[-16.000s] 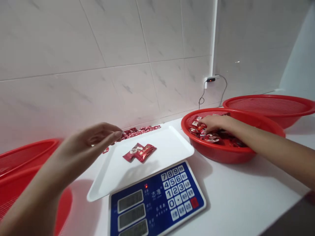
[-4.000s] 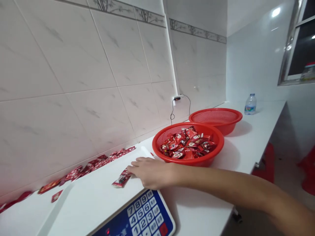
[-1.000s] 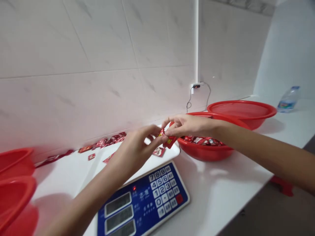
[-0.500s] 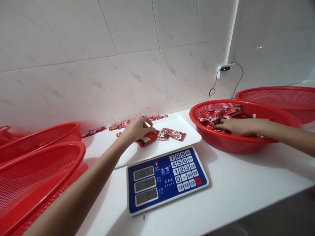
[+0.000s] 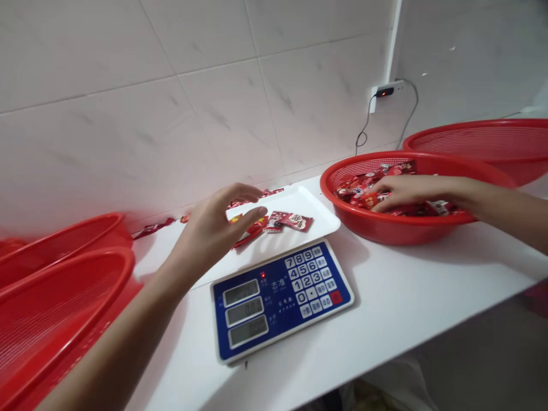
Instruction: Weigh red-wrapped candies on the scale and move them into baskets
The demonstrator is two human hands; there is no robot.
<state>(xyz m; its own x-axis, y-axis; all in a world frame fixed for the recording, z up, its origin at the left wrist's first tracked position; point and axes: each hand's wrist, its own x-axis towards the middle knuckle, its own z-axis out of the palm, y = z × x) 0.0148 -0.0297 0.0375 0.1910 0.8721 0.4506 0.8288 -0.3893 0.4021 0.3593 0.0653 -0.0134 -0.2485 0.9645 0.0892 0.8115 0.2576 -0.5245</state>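
Note:
My left hand [image 5: 216,225] hovers over the near left part of the white weighing tray [image 5: 319,212], its thumb and fingers apart and nothing held. Below and beyond it, several small red wrapped packets [image 5: 299,221] lie on the tray, some partly hidden by the fingers. The tray belongs to a digital scale with a blue keypad panel [image 5: 280,305]; its display digits are too faint to read. Inside a red basket [image 5: 385,231] on the right, my right hand [image 5: 405,191] has its thumb and fingers closed around a red-orange packet [image 5: 369,200] among many similar packets.
More red baskets stand at the left [image 5: 124,257] and the far right [image 5: 479,125]. Loose packets [image 5: 154,227] lie along the tiled wall [image 5: 214,131]. A black plug with a cable [image 5: 384,92] sits in a wall socket. The white table's [image 5: 385,308] front edge runs across the lower right.
My left hand has let go of the red packet on the tray and drawn back toward me, opening. My right hand has lifted slightly within the basket. The view has shifted a little.

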